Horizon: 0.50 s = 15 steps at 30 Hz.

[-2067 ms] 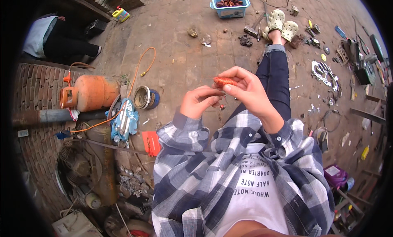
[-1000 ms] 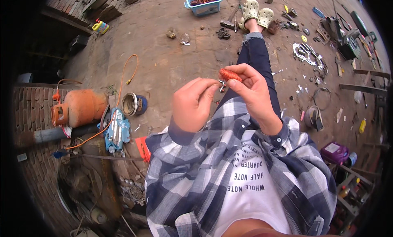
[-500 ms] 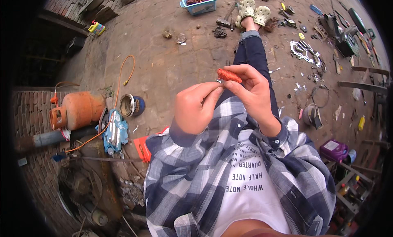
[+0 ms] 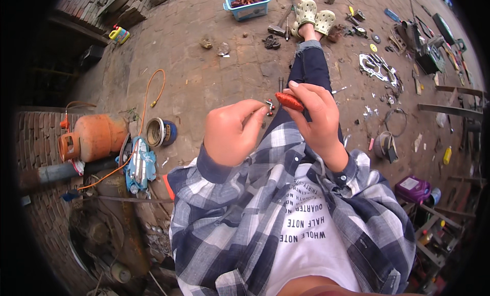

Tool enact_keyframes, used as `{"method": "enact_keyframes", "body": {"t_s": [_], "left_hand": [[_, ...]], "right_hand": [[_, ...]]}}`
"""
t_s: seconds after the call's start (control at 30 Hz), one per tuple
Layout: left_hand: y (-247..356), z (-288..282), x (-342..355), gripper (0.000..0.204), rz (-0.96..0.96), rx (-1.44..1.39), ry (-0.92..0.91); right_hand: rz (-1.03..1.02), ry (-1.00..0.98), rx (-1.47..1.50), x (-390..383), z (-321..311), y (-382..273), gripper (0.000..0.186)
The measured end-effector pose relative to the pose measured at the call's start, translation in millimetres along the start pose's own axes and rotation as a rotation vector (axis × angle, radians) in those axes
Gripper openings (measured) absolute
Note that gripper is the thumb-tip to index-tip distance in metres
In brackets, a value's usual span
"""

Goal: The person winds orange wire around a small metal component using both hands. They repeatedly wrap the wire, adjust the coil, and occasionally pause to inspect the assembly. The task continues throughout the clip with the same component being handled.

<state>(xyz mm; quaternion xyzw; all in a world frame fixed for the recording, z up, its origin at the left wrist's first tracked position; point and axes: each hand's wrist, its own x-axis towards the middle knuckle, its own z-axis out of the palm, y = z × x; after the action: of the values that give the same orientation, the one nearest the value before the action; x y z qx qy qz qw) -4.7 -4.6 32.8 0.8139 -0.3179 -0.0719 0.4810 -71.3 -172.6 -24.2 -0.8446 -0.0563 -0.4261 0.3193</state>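
Note:
My right hand [image 4: 316,114] pinches a small red-orange oval piece [image 4: 289,100] with a ribbed, cord-like surface, held above my lap. To its left, my left hand [image 4: 229,130] is closed, thumb and forefinger pressed together; what sits between them is too small to name. Just past those fingertips shows a small shiny metal piece [image 4: 270,107] with reddish spots; I cannot tell whether the left hand holds it or it lies on the ground beyond. A gap separates the two hands.
A blue tub [image 4: 249,9] of reddish-brown pieces and a hammer [image 4: 278,29] lie ahead. On the left are an orange gas cylinder [image 4: 99,135] and a tin can [image 4: 161,131]. Metal parts, a gasket [image 4: 377,68] and a purple jug [image 4: 412,188] are on the right.
My left hand has drawn away to the left and slightly down from the red-orange piece. The right hand has turned that piece and shifted a little right.

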Motion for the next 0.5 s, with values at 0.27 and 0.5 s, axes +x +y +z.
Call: {"method": "enact_keyframes", "body": {"t_s": [0.27,0.5], "left_hand": [[0.8,-1.5,0.3,0.009,-0.003,0.027,-0.061],[-2.6,2.6,3.1,0.010,0.028,-0.007,-0.061]], "right_hand": [[-0.141,-0.031,-0.123,3.8,1.3,-0.1,0.045],[-0.050,-0.090,-0.047,5.4,-1.7,-4.2,0.034]]}}
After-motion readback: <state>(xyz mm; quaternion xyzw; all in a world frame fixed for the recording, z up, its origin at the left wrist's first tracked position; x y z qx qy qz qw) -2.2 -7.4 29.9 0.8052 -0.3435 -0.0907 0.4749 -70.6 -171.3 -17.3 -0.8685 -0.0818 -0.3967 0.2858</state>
